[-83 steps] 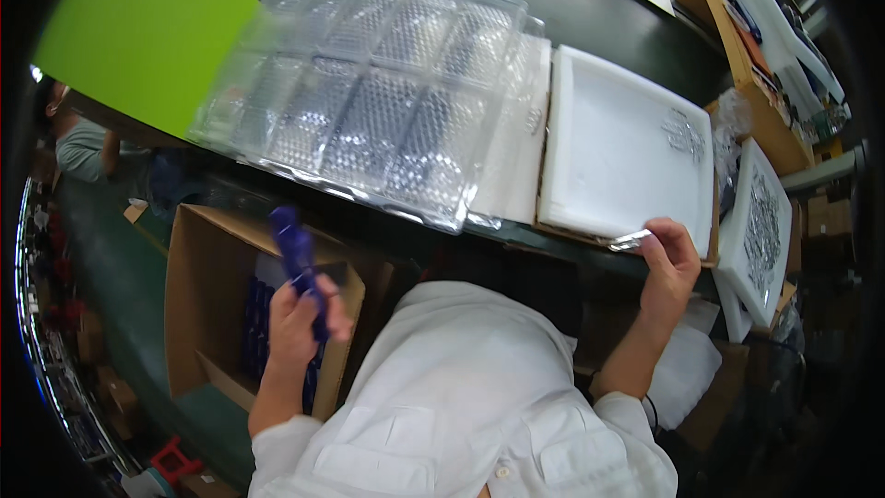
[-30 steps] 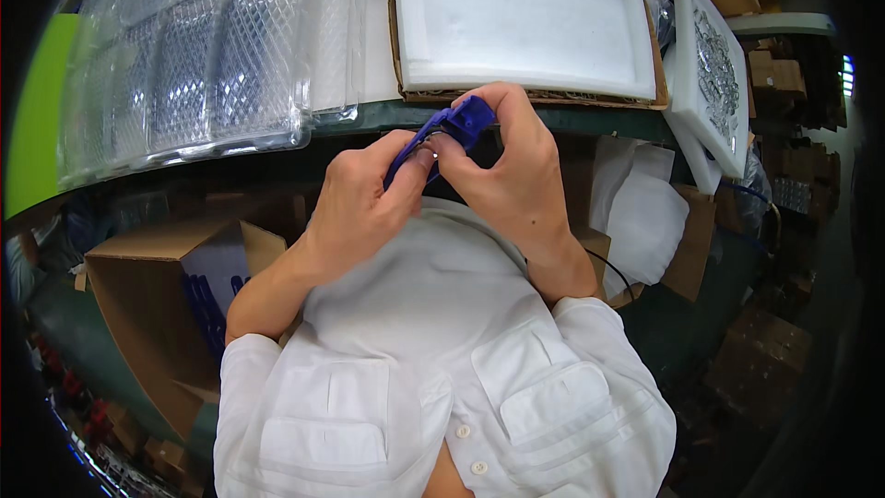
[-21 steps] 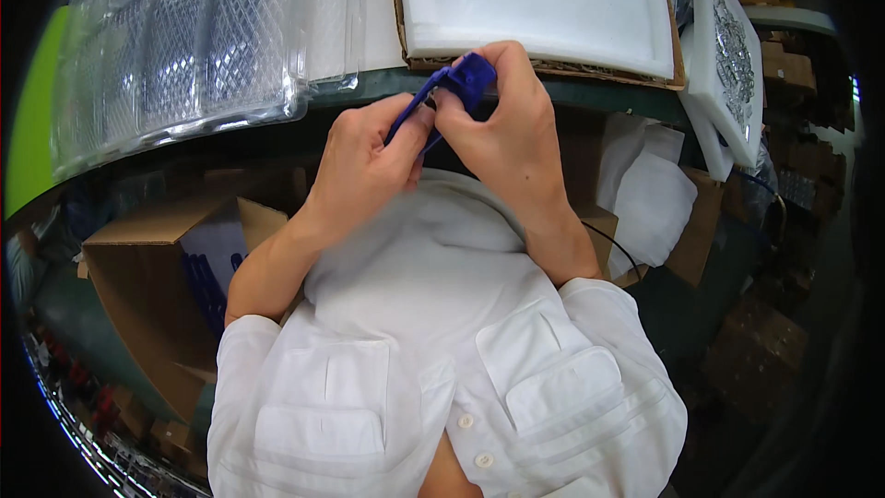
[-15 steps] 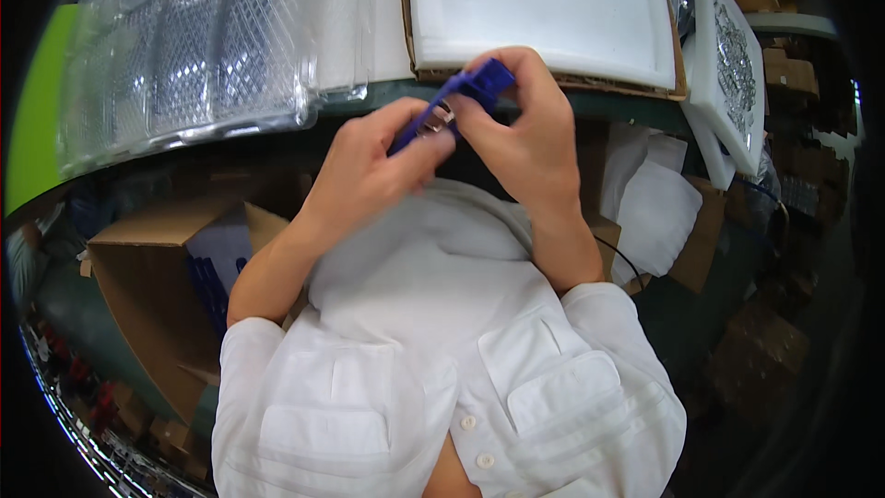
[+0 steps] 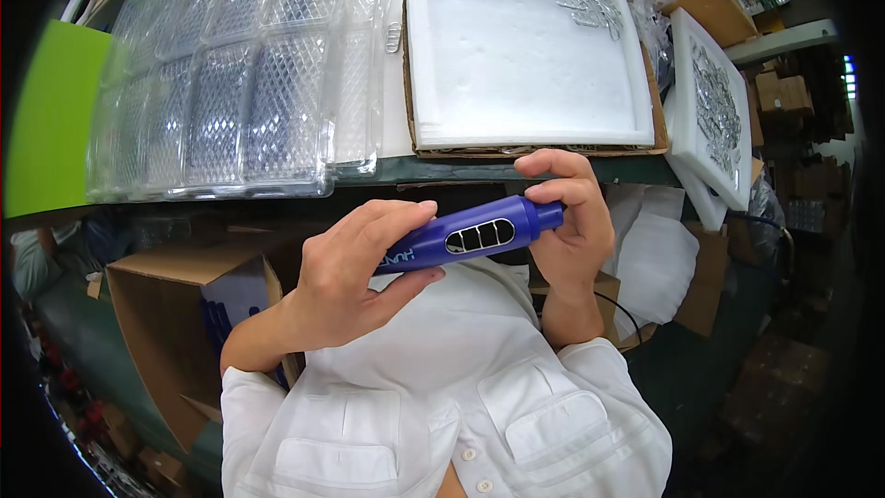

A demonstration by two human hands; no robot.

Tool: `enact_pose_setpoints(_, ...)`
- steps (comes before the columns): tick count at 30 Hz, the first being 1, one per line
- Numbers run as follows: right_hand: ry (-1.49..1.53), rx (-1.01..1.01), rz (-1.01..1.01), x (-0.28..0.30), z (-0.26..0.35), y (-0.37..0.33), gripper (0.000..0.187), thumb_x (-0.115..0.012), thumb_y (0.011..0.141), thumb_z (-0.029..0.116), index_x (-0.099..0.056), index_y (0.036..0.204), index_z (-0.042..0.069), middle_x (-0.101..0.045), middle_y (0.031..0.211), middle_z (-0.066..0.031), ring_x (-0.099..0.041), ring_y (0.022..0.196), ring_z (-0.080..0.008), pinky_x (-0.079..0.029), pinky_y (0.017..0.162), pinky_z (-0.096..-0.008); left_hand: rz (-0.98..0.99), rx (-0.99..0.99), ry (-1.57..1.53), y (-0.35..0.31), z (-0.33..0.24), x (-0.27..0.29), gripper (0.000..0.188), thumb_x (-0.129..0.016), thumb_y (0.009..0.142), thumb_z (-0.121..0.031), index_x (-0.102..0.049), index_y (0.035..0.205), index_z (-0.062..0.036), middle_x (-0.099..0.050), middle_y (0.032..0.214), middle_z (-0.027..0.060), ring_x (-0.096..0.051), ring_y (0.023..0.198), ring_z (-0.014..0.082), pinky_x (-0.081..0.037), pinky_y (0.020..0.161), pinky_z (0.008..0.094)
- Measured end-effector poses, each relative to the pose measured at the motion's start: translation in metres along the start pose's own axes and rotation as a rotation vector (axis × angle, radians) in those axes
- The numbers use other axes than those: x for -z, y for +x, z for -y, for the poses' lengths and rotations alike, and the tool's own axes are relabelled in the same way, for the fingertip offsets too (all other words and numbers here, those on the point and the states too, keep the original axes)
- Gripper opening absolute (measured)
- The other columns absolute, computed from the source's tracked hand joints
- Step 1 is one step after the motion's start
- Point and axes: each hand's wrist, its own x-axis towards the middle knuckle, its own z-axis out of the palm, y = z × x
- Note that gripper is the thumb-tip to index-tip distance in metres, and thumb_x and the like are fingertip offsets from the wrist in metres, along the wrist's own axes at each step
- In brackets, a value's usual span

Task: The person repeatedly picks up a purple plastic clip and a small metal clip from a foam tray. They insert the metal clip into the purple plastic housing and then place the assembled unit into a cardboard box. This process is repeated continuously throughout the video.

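Dark green workbench (image 5: 516,169) edge, seen from above, with a person in a white shirt (image 5: 442,387) seated at it. Left hand (image 5: 355,267): fingers wrapped around the rear half of a blue pen-shaped tool (image 5: 466,240), thumb beneath, grip closed on the body. Right hand (image 5: 572,221): fingers curled over the tool's narrow front tip, pinching it. Tool held level in front of the chest, just below the bench edge, its side showing an oval window with slots. On the bench: stacked clear plastic blister trays (image 5: 230,83) at left; a white foam tray (image 5: 525,55) in a cardboard frame at centre, holding small metal clips (image 5: 590,7) near its far corner. An open cardboard box (image 5: 175,314) stands at lower left.
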Motion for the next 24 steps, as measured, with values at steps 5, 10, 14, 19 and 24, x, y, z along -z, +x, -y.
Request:
enact_pose_setpoints(5,0.018,-0.052,-0.014,0.002,-0.006,-0.003,0.036,-0.075,0.072,-0.015,-0.065,0.1,0.004,-0.072,0.115,-0.0178,-0.072,0.105,-0.0281,-0.057,0.085,-0.034,0.036,0.019,0.006,0.004,-0.001,-0.002,0.068,-0.09,0.075,0.002,-0.06,0.136,0.0015,-0.073,0.114,0.0194,-0.075,0.099,0.0285,-0.061,0.083,0.0346)
enact_pose_setpoints(10,0.07,-0.137,-0.008,0.007,-0.011,-0.002,0.034,-0.074,0.073,-0.015,-0.065,0.1,0.003,-0.071,0.116,-0.018,-0.07,0.108,-0.0272,-0.056,0.089,-0.034,0.098,0.106,-0.033,0.014,-0.004,-0.001,0.064,-0.091,0.077,-0.001,-0.061,0.133,0.0017,-0.073,0.114,0.0179,-0.075,0.098,0.0248,-0.06,0.083,0.0326)
enact_pose_setpoints(14,0.126,-0.179,0.01,0.017,-0.018,-0.001,0.035,-0.073,0.073,-0.017,-0.065,0.102,0.002,-0.068,0.12,-0.0195,-0.066,0.114,-0.027,-0.052,0.097,-0.0349,0.147,0.118,-0.03,0.029,-0.007,-0.002,0.057,-0.091,0.08,-0.005,-0.062,0.129,0.0021,-0.072,0.115,0.0178,-0.075,0.095,0.0245,-0.062,0.08,0.0326)
enact_pose_setpoints(19,0.094,-0.163,-0.027,0.027,-0.025,0.008,0.032,-0.074,0.074,-0.014,-0.065,0.1,0.003,-0.072,0.115,-0.0167,-0.072,0.104,-0.0264,-0.057,0.085,-0.0333,0.235,0.105,-0.017,0.053,-0.008,-0.002,0.056,-0.091,0.08,-0.005,-0.062,0.128,0.0021,-0.071,0.116,0.0185,-0.074,0.095,0.0259,-0.062,0.079,0.033)
enact_pose_setpoints(24,0.085,-0.161,-0.035,0.04,-0.03,0.016,0.036,-0.074,0.075,-0.014,-0.064,0.106,0.003,-0.071,0.119,-0.0157,-0.071,0.106,-0.0255,-0.058,0.086,-0.0331,0.33,0.076,0.003,0.083,-0.01,0.004,0.059,-0.091,0.078,-0.003,-0.061,0.129,0.0019,-0.071,0.116,0.0199,-0.072,0.102,0.0293,-0.059,0.084,0.0345)
